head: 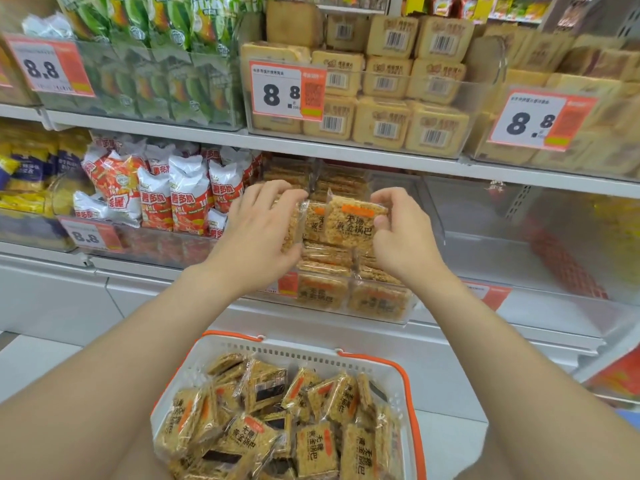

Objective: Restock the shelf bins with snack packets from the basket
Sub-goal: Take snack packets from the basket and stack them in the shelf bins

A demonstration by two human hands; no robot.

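Note:
A white basket with orange handles (349, 360) sits low in front of me, filled with several golden rice-crisp snack packets (311, 445). Above it, a clear shelf bin (412, 306) holds several packets of the same kind, stacked. My left hand (259, 230) grips a few packets (294, 220) on edge over the bin. My right hand (401, 230) pinches the right side of another packet (349, 223), held upright and facing me, with an orange label and black characters. Both hands are close together, just above the bin's stack.
Left of the bin stand red-and-white snack bags (187, 199). To its right is a clear bin (519, 237) with little visible inside. The upper shelf carries green packets (156, 64) and tan barcoded packets (388, 98) behind 8.8 price tags (284, 91).

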